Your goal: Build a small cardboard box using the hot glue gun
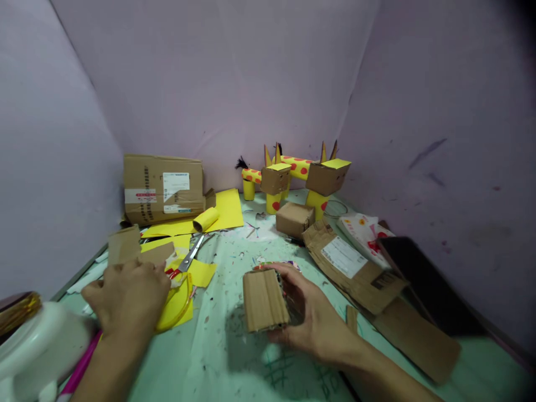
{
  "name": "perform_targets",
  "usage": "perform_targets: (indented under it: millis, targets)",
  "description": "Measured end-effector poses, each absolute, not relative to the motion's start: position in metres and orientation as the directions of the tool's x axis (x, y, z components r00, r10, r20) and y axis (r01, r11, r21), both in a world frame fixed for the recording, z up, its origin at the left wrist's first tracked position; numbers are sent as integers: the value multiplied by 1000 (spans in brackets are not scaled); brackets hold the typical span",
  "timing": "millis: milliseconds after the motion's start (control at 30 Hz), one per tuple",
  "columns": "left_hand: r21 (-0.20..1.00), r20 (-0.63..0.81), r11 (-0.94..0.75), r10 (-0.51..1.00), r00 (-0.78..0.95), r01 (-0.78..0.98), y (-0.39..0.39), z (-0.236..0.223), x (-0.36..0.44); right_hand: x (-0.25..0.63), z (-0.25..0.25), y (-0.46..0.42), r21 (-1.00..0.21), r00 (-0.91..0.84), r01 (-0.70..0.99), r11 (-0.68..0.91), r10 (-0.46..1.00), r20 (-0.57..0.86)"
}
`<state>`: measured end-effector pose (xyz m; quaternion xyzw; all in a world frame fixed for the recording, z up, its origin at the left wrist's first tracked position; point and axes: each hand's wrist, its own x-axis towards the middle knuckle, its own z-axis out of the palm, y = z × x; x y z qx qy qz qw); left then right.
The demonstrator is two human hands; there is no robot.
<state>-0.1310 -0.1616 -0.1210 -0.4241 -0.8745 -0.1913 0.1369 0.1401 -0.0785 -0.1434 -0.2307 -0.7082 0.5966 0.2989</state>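
Observation:
My right hand [312, 321] grips a small cardboard box [266, 300] between thumb and fingers, above the green table cover. The box's ridged face points toward me. At the left, my left hand [129, 296] is palm down with its fingers curled over cardboard scraps [124, 245]. Its fingertips are hidden, so what they hold, if anything, does not show. Right beside it lie red-handled scissors [190, 258] with their blades pointing away. A yellow tape ring [178, 307] and yellow paper pieces [203, 273] are close to the same hand.
Two yellow animal figures [274, 178] with red spots and box heads stand at the back. Near them are another small box [295, 219] and a yellow tube [206, 219]. A large carton [163, 187] stands back left; flattened cardboard [355, 268] and a dark phone-like slab [427, 285] lie right.

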Motion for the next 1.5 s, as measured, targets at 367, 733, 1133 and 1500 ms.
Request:
perform_targets:
  millis: [367,733,1133,1500]
  targets:
    - [883,92,-37,991,-93,468,-173,-109,-65,146,-135,-87,-984,-707,-92,153,686,172]
    - [905,34,31,989,-143,424,-169,-119,-21,141,-125,-93,-986,-715,-90,140,680,162]
    - [882,253,-153,952,-172,446,-169,-122,-24,149,-152,-89,-991,-731,-117,71,669,134]
    - [877,144,-4,956,-254,481,-168,-122,-69,144,-138,-84,-973,-610,-132,190,758,231]
